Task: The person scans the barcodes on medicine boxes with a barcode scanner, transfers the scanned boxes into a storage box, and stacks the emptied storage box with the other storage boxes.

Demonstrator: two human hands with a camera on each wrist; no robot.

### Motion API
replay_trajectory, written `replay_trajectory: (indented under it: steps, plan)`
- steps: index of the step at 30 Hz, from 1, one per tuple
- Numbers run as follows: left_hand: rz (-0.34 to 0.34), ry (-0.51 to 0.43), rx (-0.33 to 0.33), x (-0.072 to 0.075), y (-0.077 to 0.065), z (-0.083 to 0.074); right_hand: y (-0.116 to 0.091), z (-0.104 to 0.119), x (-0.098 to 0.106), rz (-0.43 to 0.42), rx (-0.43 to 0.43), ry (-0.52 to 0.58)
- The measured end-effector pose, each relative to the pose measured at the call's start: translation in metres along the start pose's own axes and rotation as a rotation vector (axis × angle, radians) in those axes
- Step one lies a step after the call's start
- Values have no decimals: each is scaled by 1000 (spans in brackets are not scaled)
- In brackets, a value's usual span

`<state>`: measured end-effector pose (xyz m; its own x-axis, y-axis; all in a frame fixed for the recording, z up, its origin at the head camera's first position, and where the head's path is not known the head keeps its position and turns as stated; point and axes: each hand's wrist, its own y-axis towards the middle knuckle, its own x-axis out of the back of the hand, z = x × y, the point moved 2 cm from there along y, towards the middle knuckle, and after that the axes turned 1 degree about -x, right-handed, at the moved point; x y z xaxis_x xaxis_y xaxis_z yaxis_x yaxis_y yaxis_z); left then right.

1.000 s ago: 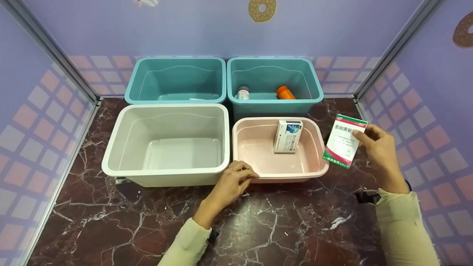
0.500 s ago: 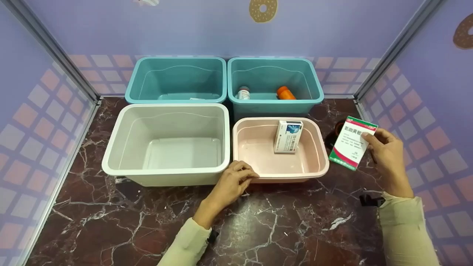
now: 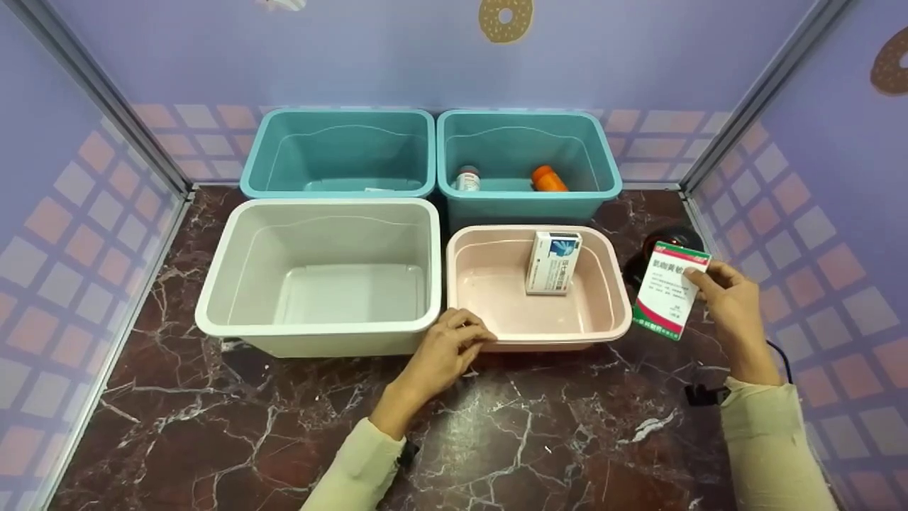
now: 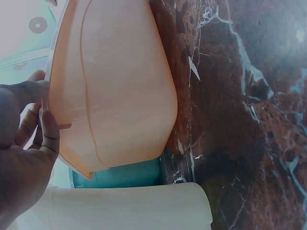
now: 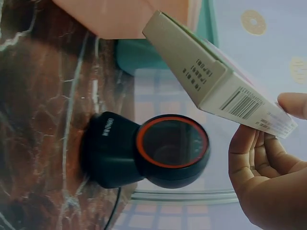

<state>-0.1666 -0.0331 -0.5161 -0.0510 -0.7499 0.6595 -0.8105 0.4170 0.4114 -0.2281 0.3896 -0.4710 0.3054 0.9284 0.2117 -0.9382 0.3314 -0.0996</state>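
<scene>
Right hand (image 3: 734,305) pinches a box (image 3: 667,298), partly hiding the scanner (image 3: 674,234); left hand (image 3: 450,349) grips the pink bin (image 3: 553,337) beside the white bin (image 3: 319,331).

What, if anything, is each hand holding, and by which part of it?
The right hand holds a white-and-green box by its right edge, between thumb and fingers; the left hand grips the pink bin by its near rim.

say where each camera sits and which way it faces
Head: worn there, facing forward and down over the table; left hand, right hand and sleeves show.
Left wrist: worn there, facing the pink bin from outside; left hand shows.
Right wrist: worn there, facing scanner and held box; right hand shows.
Shared by head and right wrist: held box.
</scene>
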Motion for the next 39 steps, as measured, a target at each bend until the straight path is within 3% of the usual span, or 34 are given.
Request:
replay_trajectory:
  steps: [8,18,29,39]
  plan:
    - [-3,6,-11,0,-1,0,4,-17,-2,39,12,-270]
    - [8,12,10,0,-1,0,12,-37,-8,65,20,-285]
    - [17,7,21,0,1,0,15,-52,-15,112,-50,-156]
    - [12,1,4,2,0,-1,19,-61,-18,164,-76,-151]
